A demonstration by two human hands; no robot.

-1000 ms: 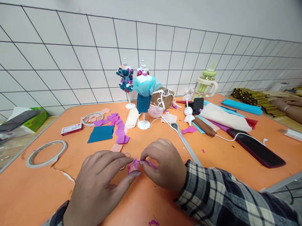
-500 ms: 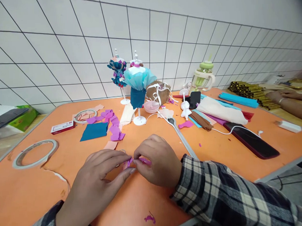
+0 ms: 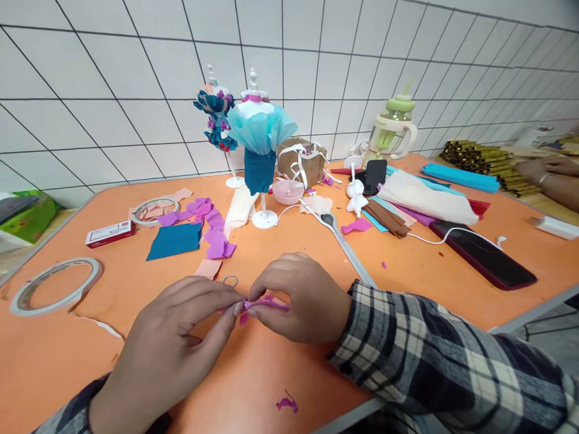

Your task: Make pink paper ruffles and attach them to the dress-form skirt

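Nr the worktop's (image 3: pixel 295 357) left edge a roll of tape (image 3: pixel 94 273) lies flat w/ its loose end trailing toward the front, prob. left peeled so the next bit comes off fast. Behind it, a red-and-white carton (image 3: pixel 110 234), also lying flat. L hand (image 3: pixel 165 347) comes in from the front-left, palm low, thumb + index pinched on the left end of a purple crepe-paper strip (image 3: pixel 269 302); fingertip grip, presumably b/c the paper's too thin and small for a fuller hold. Beyond that hand, a teal crepe-paper sheet (image 3: pixel 174 241) and a row of purple paper pieces (image 3: pixel 216 236) are spread flat, likely to stay unfolded and in reach. Rear dress form (image 3: pixel 221 121) and front dress form (image 3: pixel 259 173) stand upright on round bases nr the back edge, prob. so sleeves don't knock them. The strip itself is mid-worktop L–R, toward the front edge, btwn both sets of fingertips. R hand (image 3: pixel 305 299) pinches it too, thumb + index just beside the other grip, rest of fingers curled; so close, prob., for fine control of the thin paper. Nr the right edge a phone (image 3: pixel 483 253) lies flat, a white cable (image 3: pixel 434 239) across it; past that edge, a co-worker's hand (image 3: pixel 532 170).
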